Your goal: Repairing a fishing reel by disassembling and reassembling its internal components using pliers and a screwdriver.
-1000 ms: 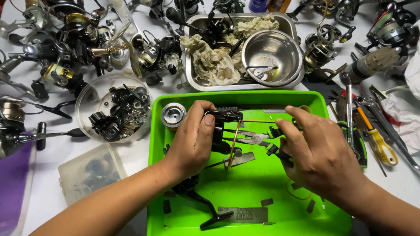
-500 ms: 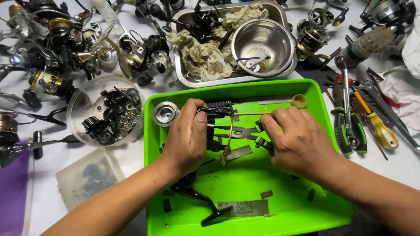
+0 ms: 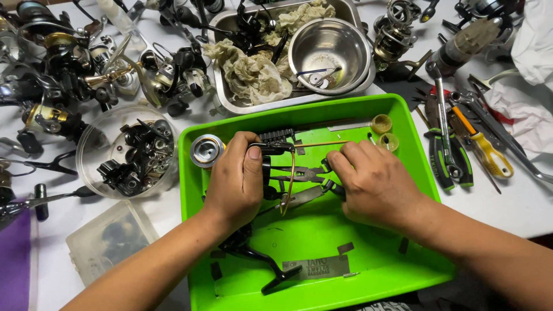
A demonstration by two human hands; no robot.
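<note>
Reel body [image 3: 271, 151], black, lay pinched in your left hand [image 3: 236, 181], thumb on top, long axis running rightward toward your right hand [image 3: 374, 184]. That hand, curled narrow, gripped small pliers [image 3: 305, 173] between both hands. Green tray [image 3: 415, 167] beneath.

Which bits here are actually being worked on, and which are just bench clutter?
In hand:
left hand gripping the black fishing-reel body
right hand on small black parts
bright green plastic tray under both

Lying about:
round steel bowl
crumpled beige rag
clear round tub of black parts
yellow-handled screwdriver
</note>
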